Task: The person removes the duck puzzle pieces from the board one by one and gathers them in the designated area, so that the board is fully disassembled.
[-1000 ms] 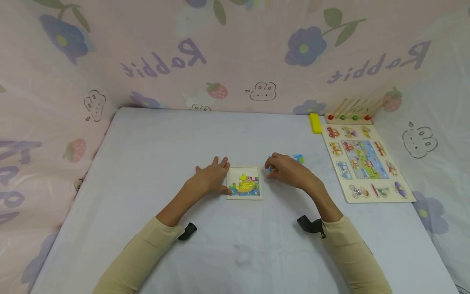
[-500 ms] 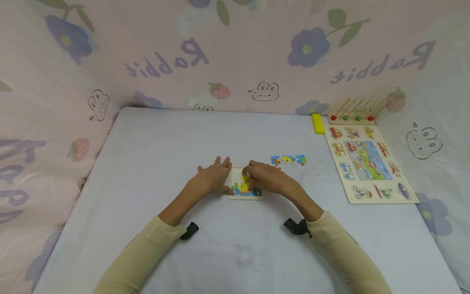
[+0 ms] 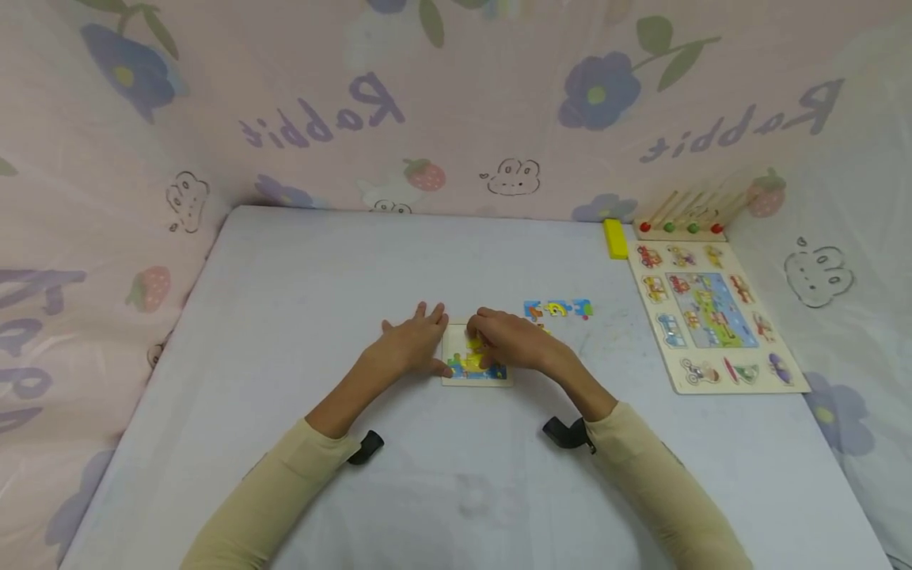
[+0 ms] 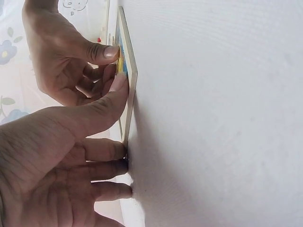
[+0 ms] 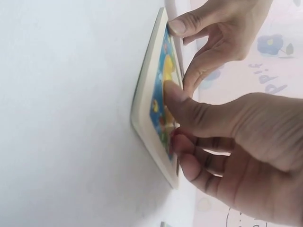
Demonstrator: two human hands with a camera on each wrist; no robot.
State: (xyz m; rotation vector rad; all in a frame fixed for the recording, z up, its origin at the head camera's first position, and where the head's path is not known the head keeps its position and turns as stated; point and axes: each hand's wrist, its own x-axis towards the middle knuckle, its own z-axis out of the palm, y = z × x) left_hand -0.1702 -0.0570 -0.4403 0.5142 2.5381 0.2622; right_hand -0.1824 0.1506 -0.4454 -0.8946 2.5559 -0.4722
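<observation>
A small square jigsaw puzzle (image 3: 458,369) lies in a pale wooden tray (image 3: 449,336), its lower part filled with blue and yellow pieces. My left hand (image 3: 408,346) rests at the tray's left edge with fingers spread. In the left wrist view its thumb (image 4: 120,81) presses the tray's near corner. My right hand (image 3: 514,340) is over the tray with curled fingers, its thumb (image 5: 174,92) on the yellow part of the picture. The puzzle piece at its fingertips is mostly hidden by the hand. Several loose puzzle pieces (image 3: 558,309) lie behind the right hand.
On the right lies a wooden picture board (image 3: 720,372) with vehicle shapes. Behind it stands a rack with red and green balls (image 3: 680,229), beside a yellow block (image 3: 615,239). A patterned curtain (image 3: 442,103) borders the white table (image 3: 321,269).
My right hand has moved left from the loose pieces to over the tray, uncovering those pieces. Over the last half second it has barely shifted. The left hand has stayed put.
</observation>
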